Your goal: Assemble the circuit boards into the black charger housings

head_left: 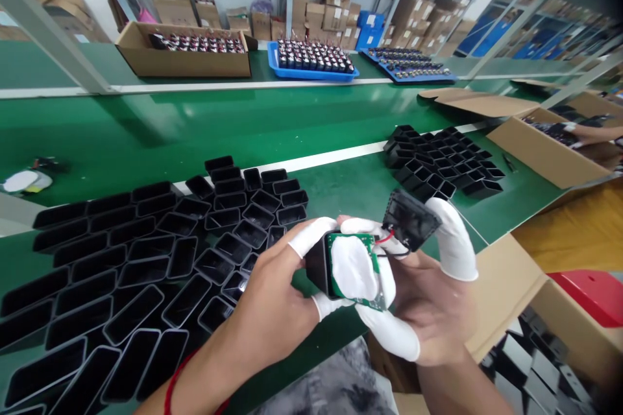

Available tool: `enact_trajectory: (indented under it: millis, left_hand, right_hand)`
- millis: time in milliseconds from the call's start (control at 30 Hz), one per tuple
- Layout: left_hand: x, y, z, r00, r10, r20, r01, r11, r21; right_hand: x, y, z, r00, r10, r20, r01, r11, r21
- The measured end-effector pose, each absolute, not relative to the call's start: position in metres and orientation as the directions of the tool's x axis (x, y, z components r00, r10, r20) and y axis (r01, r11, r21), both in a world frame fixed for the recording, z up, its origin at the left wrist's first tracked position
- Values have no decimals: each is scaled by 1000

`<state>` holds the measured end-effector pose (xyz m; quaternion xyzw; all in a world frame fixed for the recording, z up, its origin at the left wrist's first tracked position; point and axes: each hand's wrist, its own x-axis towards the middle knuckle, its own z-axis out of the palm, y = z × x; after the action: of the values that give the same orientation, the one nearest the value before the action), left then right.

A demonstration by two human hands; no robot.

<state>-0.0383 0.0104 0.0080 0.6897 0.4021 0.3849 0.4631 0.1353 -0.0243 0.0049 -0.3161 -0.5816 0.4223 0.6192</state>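
Left hand (pixel 275 285) grips black case (pixel 318 266), right hand (pixel 431 301) holds green circuit board (pixel 376 264) plus lid (pixel 411 219)
Lid's angled out, probably so its red wire (pixel 384 238) doesn't tug.

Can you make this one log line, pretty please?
left hand: holds black case; right hand: holds circuit board, touches black cover; board: at case mouth

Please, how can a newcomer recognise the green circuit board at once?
At the long green table, find the left hand holding a black box. The green circuit board sits at the box's open end. Its white oval pad sets it apart from the flat black piece beside it.
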Motion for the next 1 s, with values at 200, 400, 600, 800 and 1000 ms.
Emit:
enact_trajectory:
  millis: [200, 400, 600, 800, 1000]
  left_hand:
    - [-39, 10, 8, 362, 906, 221, 189, -303, 934]
    - [-39, 10, 7, 371, 894, 251, 183, -335, 924]
    - [-38, 11, 8, 385, 899, 210, 195, -302, 933]
    - [-39, 10, 9, 419, 895, 152, 193, -252, 948]
    - [-40, 10, 9, 418, 888, 194, 198, -297, 934]
  right_hand:
    - [135, -19, 5, -121, 828, 548, -157, 529, -834]
    - [140, -24, -2, -130, 842, 524, -108, 514, -851]
    - [135, -20, 4, -151, 822, 550, -145, 531, -835]
    - [136, -22, 7, -179, 805, 566, -144, 548, -824]
    - [138, -25, 6, -204, 770, 605, -42, 611, -791]
